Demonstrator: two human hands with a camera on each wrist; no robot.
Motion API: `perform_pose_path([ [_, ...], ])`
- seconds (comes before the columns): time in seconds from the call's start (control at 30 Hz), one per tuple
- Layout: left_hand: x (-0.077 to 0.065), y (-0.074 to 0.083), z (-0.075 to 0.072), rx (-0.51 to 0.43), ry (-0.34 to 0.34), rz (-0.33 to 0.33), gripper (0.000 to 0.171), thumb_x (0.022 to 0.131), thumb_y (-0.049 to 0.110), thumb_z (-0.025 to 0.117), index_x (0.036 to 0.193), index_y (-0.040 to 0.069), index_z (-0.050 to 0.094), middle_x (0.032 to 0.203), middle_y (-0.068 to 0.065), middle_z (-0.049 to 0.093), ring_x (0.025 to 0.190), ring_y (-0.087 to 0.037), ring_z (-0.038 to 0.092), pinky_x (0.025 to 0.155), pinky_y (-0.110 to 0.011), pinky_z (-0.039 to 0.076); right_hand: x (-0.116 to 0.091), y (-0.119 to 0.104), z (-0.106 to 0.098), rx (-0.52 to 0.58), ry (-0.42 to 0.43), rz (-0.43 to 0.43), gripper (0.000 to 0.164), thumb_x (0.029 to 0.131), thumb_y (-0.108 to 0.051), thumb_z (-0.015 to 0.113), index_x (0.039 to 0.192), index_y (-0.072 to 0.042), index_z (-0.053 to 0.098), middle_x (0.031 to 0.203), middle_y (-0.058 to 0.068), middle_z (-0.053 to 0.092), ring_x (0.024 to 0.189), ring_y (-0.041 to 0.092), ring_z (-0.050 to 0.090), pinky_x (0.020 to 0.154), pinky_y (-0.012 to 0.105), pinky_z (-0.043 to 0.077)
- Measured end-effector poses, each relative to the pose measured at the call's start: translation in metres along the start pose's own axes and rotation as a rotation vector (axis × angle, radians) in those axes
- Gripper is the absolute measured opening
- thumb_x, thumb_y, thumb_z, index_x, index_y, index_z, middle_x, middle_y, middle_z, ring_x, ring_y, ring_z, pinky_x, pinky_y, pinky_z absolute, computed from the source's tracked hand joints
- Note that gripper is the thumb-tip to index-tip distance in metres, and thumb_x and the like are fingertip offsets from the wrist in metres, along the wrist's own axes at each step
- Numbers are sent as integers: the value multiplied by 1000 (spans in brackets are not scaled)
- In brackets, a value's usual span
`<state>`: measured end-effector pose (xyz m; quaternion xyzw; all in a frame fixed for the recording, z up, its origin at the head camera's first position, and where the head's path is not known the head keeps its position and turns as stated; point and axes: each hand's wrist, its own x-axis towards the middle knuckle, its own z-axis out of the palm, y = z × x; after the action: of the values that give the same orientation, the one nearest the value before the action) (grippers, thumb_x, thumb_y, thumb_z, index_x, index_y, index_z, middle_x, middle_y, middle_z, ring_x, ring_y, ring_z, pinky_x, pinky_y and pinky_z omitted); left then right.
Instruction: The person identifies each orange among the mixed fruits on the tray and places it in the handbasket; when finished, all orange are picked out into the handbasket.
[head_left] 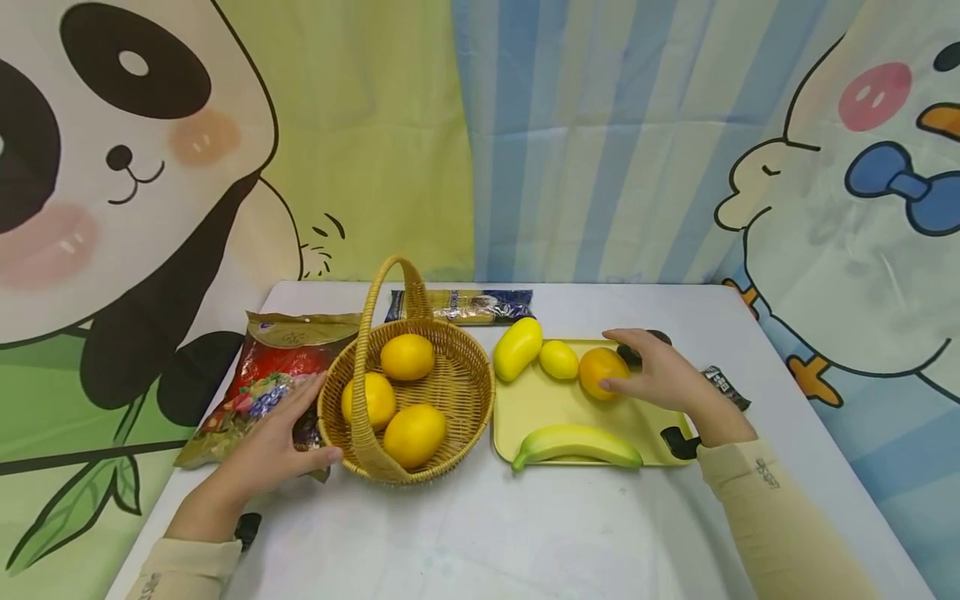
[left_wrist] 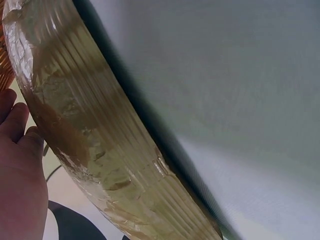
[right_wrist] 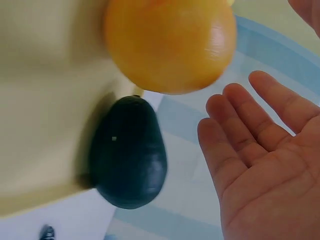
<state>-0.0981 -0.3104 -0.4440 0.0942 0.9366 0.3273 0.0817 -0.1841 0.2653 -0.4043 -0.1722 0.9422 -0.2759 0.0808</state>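
Note:
My left hand (head_left: 281, 446) rests at the left side of a wicker basket (head_left: 471, 408), its fingers extended along the outside and its thumb by the rim. Three yellow-orange fruits (head_left: 415, 436) lie inside. Over the right part of a pale yellow tray (head_left: 528, 419), my right hand (head_left: 663, 375) spreads its fingers around an orange (head_left: 602, 372), thumb tip overlapping it in the head view. In the right wrist view the fingers stand apart from the orange. A dark green avocado (right_wrist: 129, 155) sits beside it, mostly hidden behind the hand in the head view.
A yellow mango (head_left: 517, 350), a lemon (head_left: 558, 360) and a banana (head_left: 581, 444) lie on the tray. Left of the basket is a red-and-gold bag (head_left: 281, 358). A pasta packet (head_left: 480, 307) lies behind, and a small black packet (head_left: 725, 387) at the right.

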Motion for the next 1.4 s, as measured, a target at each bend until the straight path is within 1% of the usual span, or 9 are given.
perform_pose_path([
  [0.2, -1, 1, 0, -1, 6, 1, 120, 81, 56, 86, 170, 30, 10, 177, -15, 13, 160, -51, 13, 110, -88, 21, -3, 7, 8, 20, 19, 6, 86, 90, -37, 84, 158, -6, 42, 161, 21, 45, 148, 45, 42, 121, 68, 35],
  [0.43, 0, 2, 0, 7, 2, -5, 120, 81, 57, 85, 170, 29, 9, 177, -16, 13, 160, -52, 14, 110, -88, 21, -6, 13, 16, 1, 25, 20, 87, 88, -35, 85, 158, -4, 43, 158, 24, 47, 143, 46, 46, 120, 67, 37],
  [0.7, 0, 1, 2, -3, 6, -2, 120, 81, 57, 86, 170, 33, 9, 177, -15, 13, 160, -52, 14, 110, -89, 21, -8, 16, 24, 11, 45, 25, 90, 87, -39, 86, 159, -6, 42, 159, 24, 45, 142, 47, 48, 118, 67, 39],
  [1.0, 0, -1, 3, -5, 7, -5, 121, 80, 57, 86, 170, 33, 8, 177, -15, 13, 159, -52, 14, 110, -89, 21, -4, 18, 33, 54, 89, 25, 88, 85, -25, 88, 157, -2, 42, 159, 24, 45, 140, 46, 49, 118, 66, 41],
  [1.23, -1, -1, 3, -12, -1, -10, 120, 81, 57, 85, 170, 32, 8, 177, -16, 13, 159, -52, 14, 110, -88, 20, -3, 22, 37, 91, 109, 60, 88, 84, -24, 89, 157, -6, 44, 158, 23, 46, 136, 44, 53, 114, 62, 47],
  [1.4, 1, -2, 3, -18, 3, 3, 120, 81, 55, 86, 170, 31, 9, 177, -16, 12, 160, -51, 12, 111, -88, 19, -4, 22, 39, 82, 126, 83, 87, 84, -28, 90, 156, -7, 45, 157, 23, 47, 136, 44, 53, 113, 62, 48],
])
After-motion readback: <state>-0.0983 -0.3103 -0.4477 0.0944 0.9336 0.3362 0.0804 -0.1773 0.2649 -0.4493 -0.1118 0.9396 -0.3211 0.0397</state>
